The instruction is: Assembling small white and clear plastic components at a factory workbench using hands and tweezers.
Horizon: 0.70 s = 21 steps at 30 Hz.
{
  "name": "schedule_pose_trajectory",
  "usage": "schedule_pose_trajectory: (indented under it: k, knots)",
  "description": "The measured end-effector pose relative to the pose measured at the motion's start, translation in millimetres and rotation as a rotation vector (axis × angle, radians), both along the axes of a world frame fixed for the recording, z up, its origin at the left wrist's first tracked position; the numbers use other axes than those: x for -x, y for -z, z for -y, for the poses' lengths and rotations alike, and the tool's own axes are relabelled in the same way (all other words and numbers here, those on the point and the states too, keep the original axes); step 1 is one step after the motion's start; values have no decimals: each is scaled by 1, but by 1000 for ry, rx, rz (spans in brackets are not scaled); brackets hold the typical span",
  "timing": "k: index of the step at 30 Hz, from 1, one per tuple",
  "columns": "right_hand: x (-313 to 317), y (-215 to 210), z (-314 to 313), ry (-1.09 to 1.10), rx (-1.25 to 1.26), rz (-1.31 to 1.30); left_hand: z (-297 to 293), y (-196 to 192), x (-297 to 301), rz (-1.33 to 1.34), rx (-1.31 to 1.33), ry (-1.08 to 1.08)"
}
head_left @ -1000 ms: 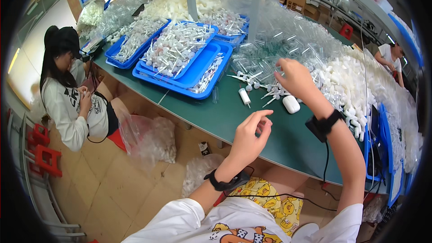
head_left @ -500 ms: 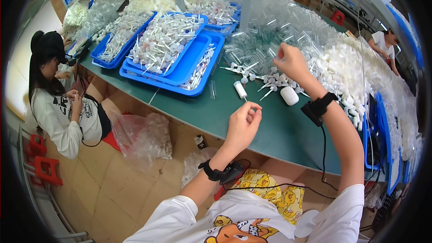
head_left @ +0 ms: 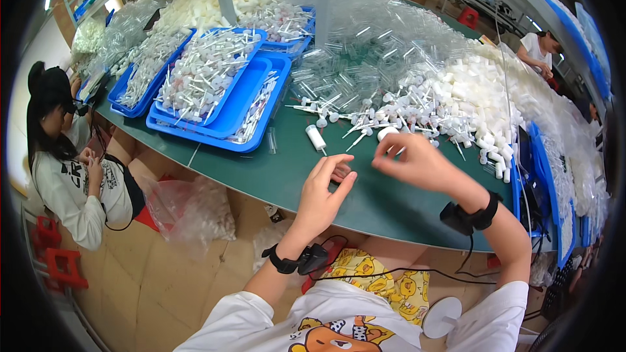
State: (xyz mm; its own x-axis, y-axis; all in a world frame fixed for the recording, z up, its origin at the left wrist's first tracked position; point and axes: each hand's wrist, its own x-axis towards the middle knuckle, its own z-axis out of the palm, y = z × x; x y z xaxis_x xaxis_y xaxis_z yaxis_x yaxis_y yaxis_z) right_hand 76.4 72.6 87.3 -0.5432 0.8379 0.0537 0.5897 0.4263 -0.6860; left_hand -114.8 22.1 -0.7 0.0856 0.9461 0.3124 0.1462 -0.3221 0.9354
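My left hand (head_left: 324, 194) is just above the green tabletop near its front edge, fingers stretched and thumb apart, with nothing visible in it. Just beyond its fingertips lies a small white cylinder with a thin stem (head_left: 315, 138). To the right, my right hand (head_left: 412, 163) is raised over the table, its fingers curled toward the thumb and slightly blurred. Whether something small or clear is in that grip cannot be made out. Behind it a rounded white piece (head_left: 387, 133) is partly hidden. Past it spreads a heap of white stick-shaped parts with round caps (head_left: 407, 105).
Clear plastic tubes (head_left: 365, 58) are heaped at the back, with white foam-like pieces (head_left: 479, 91) to the right. Stacked blue trays (head_left: 225, 140) of stick parts stand left. A lone clear tube (head_left: 271, 141) lies beside them. A co-worker (head_left: 85, 176) sits at far left.
My right hand has come back from the clear-tube heap toward my left hand. My left hand's fingers have gone from curled to spread. The whole view has shifted slightly.
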Motion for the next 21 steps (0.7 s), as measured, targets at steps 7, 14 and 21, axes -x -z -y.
schedule_pose_trajectory:
  k: [7,14,21]
  knots:
    - [-118,10,-93,488,-786,395,4,-9,-13,-434,-171,106]
    - [-146,26,-146,640,-324,335,6,-8,-11,-446,-138,115]
    - [-159,35,-157,707,-341,445,5,-10,-12,-456,-136,75]
